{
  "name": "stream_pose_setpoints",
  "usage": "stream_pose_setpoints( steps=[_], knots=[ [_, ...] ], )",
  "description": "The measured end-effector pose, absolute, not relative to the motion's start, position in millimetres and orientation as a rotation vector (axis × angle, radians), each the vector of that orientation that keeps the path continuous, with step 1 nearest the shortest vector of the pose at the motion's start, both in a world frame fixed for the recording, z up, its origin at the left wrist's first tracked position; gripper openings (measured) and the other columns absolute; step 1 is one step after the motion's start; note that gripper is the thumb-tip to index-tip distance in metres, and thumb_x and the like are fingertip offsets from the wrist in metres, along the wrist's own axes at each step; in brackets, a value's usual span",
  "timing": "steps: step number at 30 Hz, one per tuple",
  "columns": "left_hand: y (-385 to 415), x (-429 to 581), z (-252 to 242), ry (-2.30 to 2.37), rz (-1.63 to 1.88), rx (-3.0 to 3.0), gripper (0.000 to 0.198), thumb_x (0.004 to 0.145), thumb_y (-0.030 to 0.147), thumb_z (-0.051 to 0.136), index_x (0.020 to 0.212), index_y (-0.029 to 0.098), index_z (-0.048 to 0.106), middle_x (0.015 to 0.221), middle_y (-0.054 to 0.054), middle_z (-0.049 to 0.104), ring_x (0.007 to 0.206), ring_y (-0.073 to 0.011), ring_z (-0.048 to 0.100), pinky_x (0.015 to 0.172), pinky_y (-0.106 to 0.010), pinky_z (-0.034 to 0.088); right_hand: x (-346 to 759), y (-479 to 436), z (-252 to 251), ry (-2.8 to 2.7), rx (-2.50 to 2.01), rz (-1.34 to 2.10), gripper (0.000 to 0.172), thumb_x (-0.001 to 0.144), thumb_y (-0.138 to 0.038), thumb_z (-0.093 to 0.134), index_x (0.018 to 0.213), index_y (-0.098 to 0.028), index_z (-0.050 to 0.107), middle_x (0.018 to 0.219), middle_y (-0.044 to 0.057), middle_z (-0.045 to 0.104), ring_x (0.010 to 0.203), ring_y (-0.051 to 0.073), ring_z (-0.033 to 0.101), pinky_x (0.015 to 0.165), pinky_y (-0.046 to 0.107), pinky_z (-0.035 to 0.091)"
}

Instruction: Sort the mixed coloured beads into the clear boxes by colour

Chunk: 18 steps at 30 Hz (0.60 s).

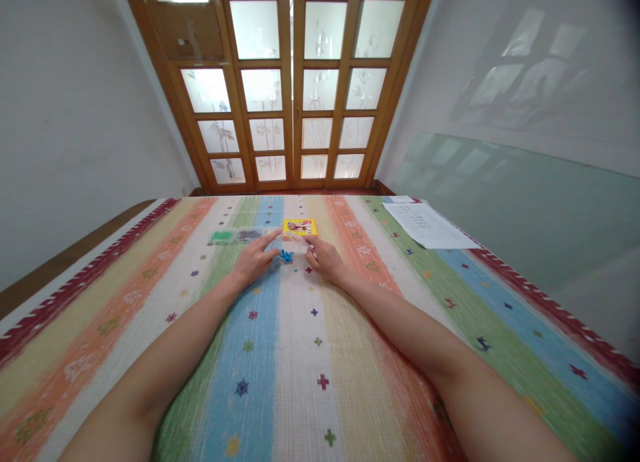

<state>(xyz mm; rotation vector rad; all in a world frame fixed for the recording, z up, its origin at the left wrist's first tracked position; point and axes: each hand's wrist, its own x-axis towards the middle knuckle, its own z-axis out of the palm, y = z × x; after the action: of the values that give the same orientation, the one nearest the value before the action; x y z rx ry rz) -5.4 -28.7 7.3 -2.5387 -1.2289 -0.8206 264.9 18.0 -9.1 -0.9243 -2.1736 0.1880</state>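
Note:
A small pile of bright blue plastic pieces lies on the striped tablecloth between my two hands. My left hand is just left of it, index finger stretched forward and thumb apart, near the pieces. On the other side is my right hand, its index finger reaching forward, thumb apart and the other fingers curled. Both index fingertips appear to touch a clear plastic sheet or bag lying flat. Just beyond it is a yellow printed box or card.
Left of the yellow item lie clear bags with green pieces and dark grey pieces. A printed paper sheet rests at the far right of the table. Wood-framed glass doors stand behind; a glass panel leans against the right wall.

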Motion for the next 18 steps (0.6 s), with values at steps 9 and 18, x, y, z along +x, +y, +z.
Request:
stream_pose_setpoints(
  steps=[9,18],
  knots=[
    [-27.6,-4.5,8.1,-1.16,-0.787,-2.589,0.031,0.094,0.008,0.051,0.104,0.025,0.074,0.16,-0.007,0.048,0.138,-0.0281,0.055,0.113,-0.053,0.049,260.6,16.7,-8.8,-2.131,-0.815,0.454,0.037,0.101,-0.033,0.053,0.136,-0.025,0.061,0.129,0.008,0.072,0.111,0.023,0.07,0.095,0.036,0.055],
    [-27.8,-10.6,5.3,-1.199,-0.844,-2.485,0.029,0.1,0.018,0.05,0.112,0.027,0.075,0.154,-0.009,0.055,0.131,-0.0268,0.061,0.108,-0.05,0.052,266.0,15.1,-6.7,-2.154,-0.64,0.253,0.034,0.105,-0.035,0.045,0.132,-0.023,0.063,0.127,0.012,0.07,0.12,0.025,0.065,0.104,0.043,0.053]
  ],
)
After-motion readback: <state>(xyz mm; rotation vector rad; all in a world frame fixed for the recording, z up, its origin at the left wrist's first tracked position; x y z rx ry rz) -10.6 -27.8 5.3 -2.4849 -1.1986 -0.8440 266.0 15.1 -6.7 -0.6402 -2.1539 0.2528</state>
